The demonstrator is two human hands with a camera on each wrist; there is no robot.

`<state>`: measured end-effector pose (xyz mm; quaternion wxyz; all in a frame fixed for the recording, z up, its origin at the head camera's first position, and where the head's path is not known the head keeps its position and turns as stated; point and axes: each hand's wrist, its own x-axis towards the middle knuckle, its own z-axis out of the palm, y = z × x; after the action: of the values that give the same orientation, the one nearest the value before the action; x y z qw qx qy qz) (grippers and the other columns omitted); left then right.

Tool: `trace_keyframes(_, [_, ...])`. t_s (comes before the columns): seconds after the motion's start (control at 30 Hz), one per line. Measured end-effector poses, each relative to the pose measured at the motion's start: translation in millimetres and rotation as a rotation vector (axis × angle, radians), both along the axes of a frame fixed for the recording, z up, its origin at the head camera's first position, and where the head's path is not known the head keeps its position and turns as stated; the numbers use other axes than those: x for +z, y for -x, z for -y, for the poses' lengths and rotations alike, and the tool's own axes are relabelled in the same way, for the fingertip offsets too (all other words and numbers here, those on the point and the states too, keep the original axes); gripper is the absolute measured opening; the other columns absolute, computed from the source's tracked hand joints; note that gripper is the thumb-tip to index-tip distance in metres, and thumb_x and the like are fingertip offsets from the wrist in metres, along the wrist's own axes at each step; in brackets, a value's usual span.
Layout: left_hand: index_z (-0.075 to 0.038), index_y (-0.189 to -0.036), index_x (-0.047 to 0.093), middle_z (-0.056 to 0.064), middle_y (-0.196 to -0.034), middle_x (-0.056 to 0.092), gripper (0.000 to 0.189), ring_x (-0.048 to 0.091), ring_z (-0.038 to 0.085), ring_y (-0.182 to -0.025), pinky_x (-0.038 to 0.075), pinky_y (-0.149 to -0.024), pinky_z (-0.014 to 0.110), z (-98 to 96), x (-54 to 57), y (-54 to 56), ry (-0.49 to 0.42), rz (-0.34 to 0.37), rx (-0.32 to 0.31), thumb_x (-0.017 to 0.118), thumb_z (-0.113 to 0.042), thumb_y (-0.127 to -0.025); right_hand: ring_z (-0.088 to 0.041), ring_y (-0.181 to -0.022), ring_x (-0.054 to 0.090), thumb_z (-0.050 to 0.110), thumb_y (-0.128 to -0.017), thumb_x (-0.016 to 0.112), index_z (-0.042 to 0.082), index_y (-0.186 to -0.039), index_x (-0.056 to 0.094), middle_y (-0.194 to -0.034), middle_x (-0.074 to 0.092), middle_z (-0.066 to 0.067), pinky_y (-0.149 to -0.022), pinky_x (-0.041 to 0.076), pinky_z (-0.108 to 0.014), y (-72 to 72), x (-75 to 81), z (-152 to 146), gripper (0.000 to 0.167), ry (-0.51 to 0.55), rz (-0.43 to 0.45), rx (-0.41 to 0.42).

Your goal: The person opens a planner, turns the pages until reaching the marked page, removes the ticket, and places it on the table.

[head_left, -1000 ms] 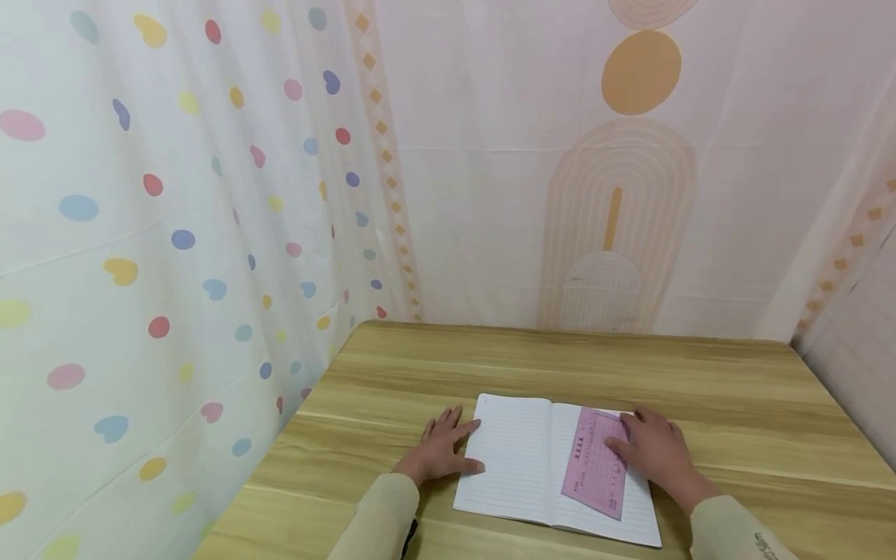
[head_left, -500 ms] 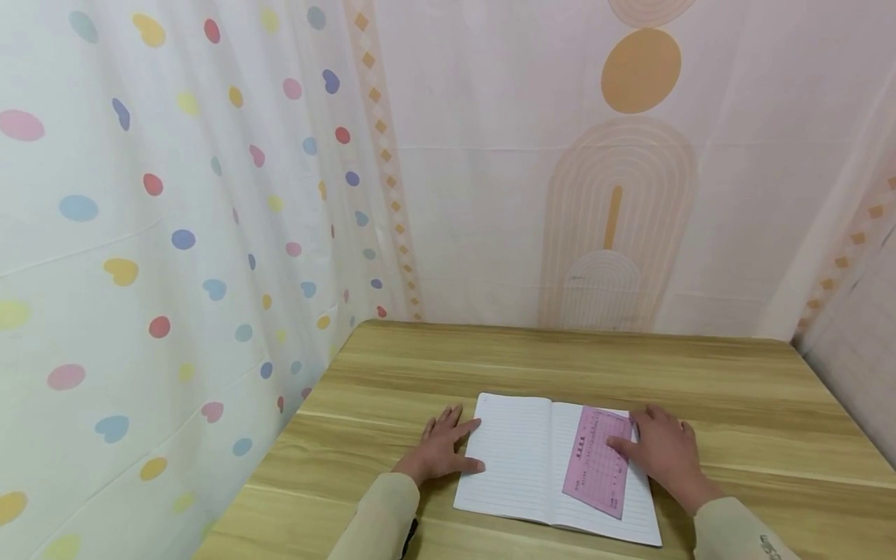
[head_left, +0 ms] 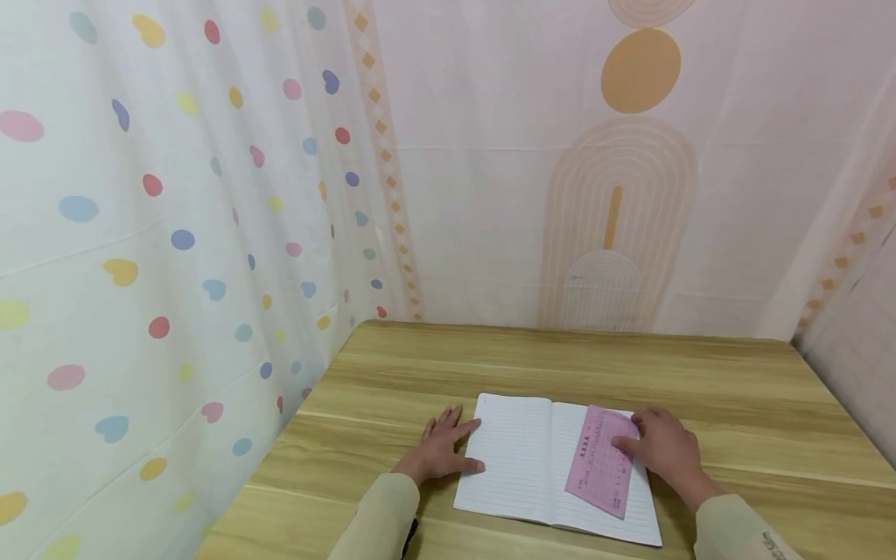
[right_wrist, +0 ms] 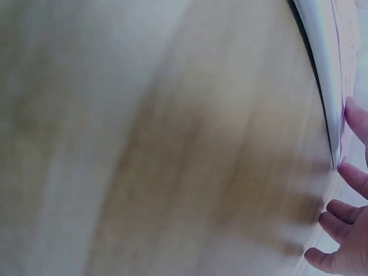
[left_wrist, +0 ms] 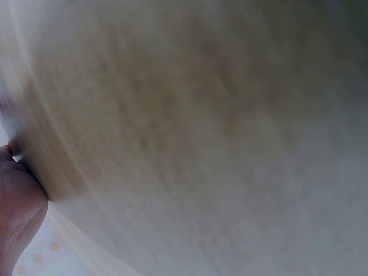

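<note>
An open lined notebook (head_left: 514, 459) lies flat on the table, its pages blank but for faint ruling. On its right page is a slanted pink printed slip (head_left: 598, 470), a form with dark lettering. My right hand (head_left: 668, 447) pinches the slip at its upper right edge, thumb on top and index finger at the corner. In the right wrist view, that thumb (right_wrist: 357, 118) meets the pink paper, while the other fingers spread by the notebook's edge. My left hand (head_left: 437, 451) rests at the left page's outer edge, fingers spread, thumb and index finger on the paper.
The wood-grain table (head_left: 532, 358) reaches back to a pale curtain (head_left: 476, 233) with arch patterns. A curtain with coloured dots (head_left: 210, 194) hangs along the left side. Light sleeves (head_left: 381, 517) cover both forearms.
My right hand has shifted slightly right, and the pink slip has slid a little the same way, its upper edge now curving. The left hand and notebook have stayed put.
</note>
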<state>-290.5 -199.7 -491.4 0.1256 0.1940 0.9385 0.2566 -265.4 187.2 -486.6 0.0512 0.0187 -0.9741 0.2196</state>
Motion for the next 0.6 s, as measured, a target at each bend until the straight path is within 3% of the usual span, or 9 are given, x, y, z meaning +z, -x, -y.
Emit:
trace_keyframes(0.5, [-0.016, -0.152, 0.042, 0.019, -0.164, 0.012, 0.081, 0.003, 0.036, -0.151, 0.000, -0.119, 0.054, 0.3, -0.7, 0.6, -0.005, 0.012, 0.011, 0.076, -0.046, -0.085, -0.059, -0.119, 0.042, 0.056, -0.085, 0.070, -0.011, -0.126, 0.057, -0.132, 0.045, -0.041, -0.087, 0.037, -0.073, -1.3, 4.9, -13, 0.079, 0.024, 0.076, -0.072])
trace_keyframes(0.6, [-0.015, -0.152, 0.043, 0.019, -0.164, 0.012, 0.081, 0.003, 0.036, -0.151, 0.000, -0.119, 0.055, 0.5, -0.2, 0.5, -0.009, 0.012, 0.008, 0.076, -0.046, -0.085, -0.060, -0.118, 0.041, 0.055, -0.085, 0.069, -0.009, -0.124, 0.059, -0.131, 0.044, -0.042, -0.087, 0.037, -0.073, -0.4, 5.2, -15, 0.076, 0.036, 0.085, -0.070])
